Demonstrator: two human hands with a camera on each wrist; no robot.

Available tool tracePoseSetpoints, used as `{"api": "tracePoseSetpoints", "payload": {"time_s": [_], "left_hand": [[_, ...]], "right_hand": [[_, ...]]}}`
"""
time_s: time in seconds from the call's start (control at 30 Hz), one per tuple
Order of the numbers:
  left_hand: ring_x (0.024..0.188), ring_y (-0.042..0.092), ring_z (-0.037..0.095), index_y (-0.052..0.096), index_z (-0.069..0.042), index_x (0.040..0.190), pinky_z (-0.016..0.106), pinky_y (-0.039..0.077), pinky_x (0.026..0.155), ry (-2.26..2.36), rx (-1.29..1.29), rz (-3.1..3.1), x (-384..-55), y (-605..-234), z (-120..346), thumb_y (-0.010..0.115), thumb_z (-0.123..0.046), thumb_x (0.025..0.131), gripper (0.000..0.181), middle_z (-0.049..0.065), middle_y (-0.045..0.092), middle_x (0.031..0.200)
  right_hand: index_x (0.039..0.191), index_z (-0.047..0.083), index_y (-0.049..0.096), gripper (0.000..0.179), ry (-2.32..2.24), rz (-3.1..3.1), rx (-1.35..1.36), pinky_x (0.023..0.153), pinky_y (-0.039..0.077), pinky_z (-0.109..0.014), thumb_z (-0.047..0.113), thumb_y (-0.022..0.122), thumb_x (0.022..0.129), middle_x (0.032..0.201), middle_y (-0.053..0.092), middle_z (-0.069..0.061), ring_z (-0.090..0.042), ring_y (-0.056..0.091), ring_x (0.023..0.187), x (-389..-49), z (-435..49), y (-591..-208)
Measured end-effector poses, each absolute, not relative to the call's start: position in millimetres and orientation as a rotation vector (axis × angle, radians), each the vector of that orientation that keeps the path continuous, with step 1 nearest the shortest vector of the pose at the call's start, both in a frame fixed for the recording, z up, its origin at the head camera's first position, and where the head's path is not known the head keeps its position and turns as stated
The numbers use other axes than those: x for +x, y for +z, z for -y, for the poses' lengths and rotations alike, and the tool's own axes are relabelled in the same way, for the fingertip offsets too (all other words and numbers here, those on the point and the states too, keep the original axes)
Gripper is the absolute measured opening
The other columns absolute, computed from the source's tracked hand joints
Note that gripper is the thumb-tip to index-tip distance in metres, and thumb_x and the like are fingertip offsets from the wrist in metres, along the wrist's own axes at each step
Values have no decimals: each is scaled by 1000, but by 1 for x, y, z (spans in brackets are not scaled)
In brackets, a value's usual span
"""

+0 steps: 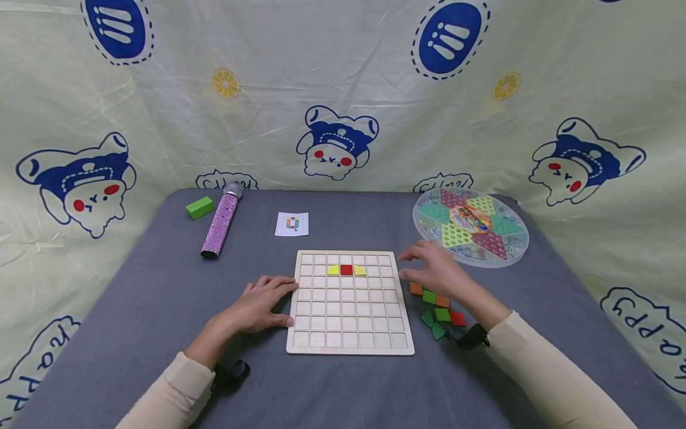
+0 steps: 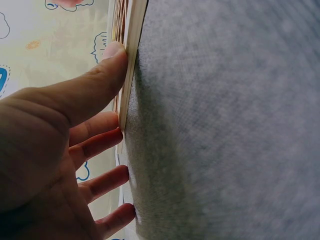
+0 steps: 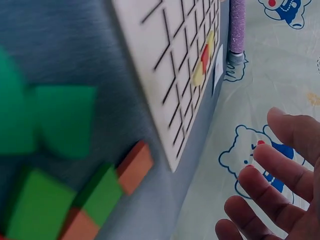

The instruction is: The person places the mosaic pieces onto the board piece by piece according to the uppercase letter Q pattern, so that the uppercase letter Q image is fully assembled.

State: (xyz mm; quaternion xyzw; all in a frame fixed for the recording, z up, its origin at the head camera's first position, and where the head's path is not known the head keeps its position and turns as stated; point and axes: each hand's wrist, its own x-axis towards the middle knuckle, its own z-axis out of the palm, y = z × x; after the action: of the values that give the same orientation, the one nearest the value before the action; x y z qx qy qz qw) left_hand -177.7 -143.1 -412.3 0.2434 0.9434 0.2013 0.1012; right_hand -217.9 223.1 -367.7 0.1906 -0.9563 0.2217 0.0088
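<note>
A pale wooden grid board (image 1: 348, 325) lies on the grey cloth. Near its far side a red square tile (image 1: 346, 270) sits between two yellow tiles (image 1: 333, 271). My left hand (image 1: 261, 305) rests against the board's left edge; the thumb (image 2: 107, 70) touches the side in the left wrist view, with the fingers spread. To the right of the board my right hand (image 1: 436, 271) hovers with relaxed fingers and nothing between them. Just nearer lie several loose tiles: orange (image 1: 415, 288), green (image 1: 442, 316), red (image 1: 458, 319), and green rounded ones (image 3: 65, 120).
A small printed pattern card (image 1: 292, 224) lies beyond the board. A glittery purple microphone (image 1: 220, 226) and a green block (image 1: 200, 208) are at the far left. The round Chinese checkers board (image 1: 471, 226) is at the far right, close to my right hand. A printed curtain hangs behind.
</note>
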Motion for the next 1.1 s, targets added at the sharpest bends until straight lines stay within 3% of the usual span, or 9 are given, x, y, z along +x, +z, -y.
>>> {"api": "tracePoseSetpoints", "payload": {"time_s": [0.67,1.1], "left_hand": [[129,38,31,45,-12,140,53,31,95,600,732,-2786,-178,-413,144,71,-38,82,69,6,42,144],[129,37,30,44,-13,141,53,30,95,601,724,-2783,-178,-414,144,70,-38,82,69,6,42,145]], "right_hand": [[106,9,69,29,579,3048,478,83,43,-48,28,71,83,104,61,-9,-27,50,99,-196,-263,-395],[101,12,71,29,500,3072,447,75,40,-39,31,74,79,97,61,-6,-21,47,88,-197,-275,-408]]}}
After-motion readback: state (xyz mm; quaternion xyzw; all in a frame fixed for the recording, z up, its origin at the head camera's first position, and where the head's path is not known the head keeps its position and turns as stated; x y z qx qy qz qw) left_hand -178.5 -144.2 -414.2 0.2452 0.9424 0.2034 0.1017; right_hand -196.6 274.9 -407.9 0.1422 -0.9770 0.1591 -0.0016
